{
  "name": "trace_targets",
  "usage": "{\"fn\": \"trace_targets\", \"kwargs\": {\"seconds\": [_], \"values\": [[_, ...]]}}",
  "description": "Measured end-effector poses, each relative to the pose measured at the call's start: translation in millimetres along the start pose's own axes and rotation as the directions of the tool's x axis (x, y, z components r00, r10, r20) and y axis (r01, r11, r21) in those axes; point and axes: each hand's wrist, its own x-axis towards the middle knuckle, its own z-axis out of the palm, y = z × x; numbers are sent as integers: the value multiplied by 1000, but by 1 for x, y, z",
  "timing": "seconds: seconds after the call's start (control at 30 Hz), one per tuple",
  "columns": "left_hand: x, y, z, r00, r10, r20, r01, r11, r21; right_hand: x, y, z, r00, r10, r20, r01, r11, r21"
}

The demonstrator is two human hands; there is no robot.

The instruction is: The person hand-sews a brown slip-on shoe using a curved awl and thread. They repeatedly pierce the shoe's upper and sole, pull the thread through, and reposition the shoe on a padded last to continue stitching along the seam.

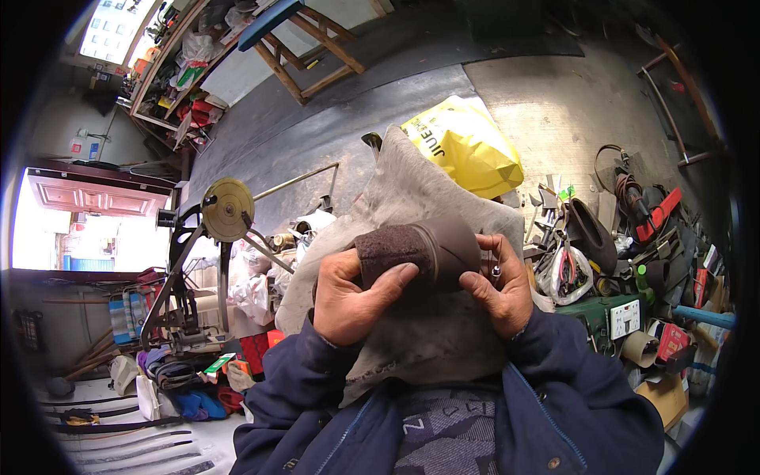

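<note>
A dark brown shoe (455, 247), with one fuzzy fabric part and one smooth rounded part, is held in front of me above my lap. My left hand (356, 297) wraps round its fuzzy end, the thumb pressed along the near side. At the smooth rounded end my right hand (503, 289) is bent, thumb and fingertips against the edge. A small shiny metal piece (495, 271) shows between that thumb and fingers; its kind I cannot make out. Beneath the shoe, a worn grey cloth (467, 340) covers my lap. The underside of the shoe is hidden.
A hand-cranked machine (227, 210) with a brass-coloured wheel stands at my left. Beyond the cloth lies a yellow bag (467, 150). Tools, scraps and a dark shoe (592, 233) crowd my right, near a green box (598, 323). A blue-topped wooden stool (297, 43) stands farther off.
</note>
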Motion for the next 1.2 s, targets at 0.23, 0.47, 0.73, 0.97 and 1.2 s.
{"fn": "trace_targets", "kwargs": {"seconds": [0.23, 0.47, 0.73, 0.97, 1.2], "values": [[-2, -4, -2, 996, -75, 38, 77, 996, -42, 13, -8, -81, 996, 75, -51, -86, 958, -274], [-13, -8, 16, 988, -136, -66, 137, 991, 3, 37, -39, -154, 890, -450, -73, -11, 140, -990], [-5, -20, 42, 972, -74, -222, 76, 997, 1, -26, -60, -22, 953, -105, 283, 250, 801, -544], [-3, -19, 43, 973, -72, -220, 83, 996, 39, -17, -59, -19, 943, -116, 313, 280, 785, -553], [-4, -20, 40, 973, -78, -215, 85, 996, 19, -15, -55, -14, 927, -115, 358, 318, 748, -583]]}}
